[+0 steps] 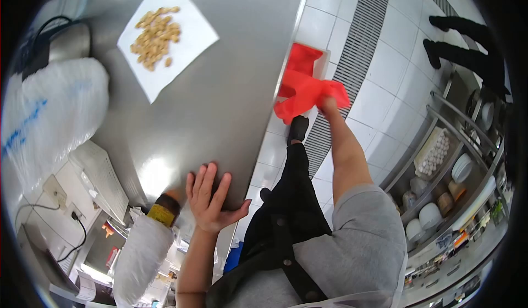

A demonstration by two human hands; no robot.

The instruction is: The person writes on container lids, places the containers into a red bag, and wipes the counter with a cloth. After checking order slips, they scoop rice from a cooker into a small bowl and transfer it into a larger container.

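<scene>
My left hand (212,202) lies flat on the steel table (181,115) near its edge, fingers spread and holding nothing. Beyond the table's right edge, low over the floor, my right hand (329,104) is closed on a bright red cloth (302,91). The cloth hangs in loose folds, and my fingers are partly hidden and blurred. Under it shows part of a pale, bin-like container (323,59) with red material inside. On the table, a white paper sheet (190,39) carries a pile of small tan nuts or beans (157,36).
A large clear plastic bag (60,110), a white perforated basket (99,173) and a bottle with a yellow label (164,210) stand on the left. A drain grate (357,44) crosses the tiled floor. Shelves (434,170) hold eggs and bowls; another person's legs (467,47) are upper right.
</scene>
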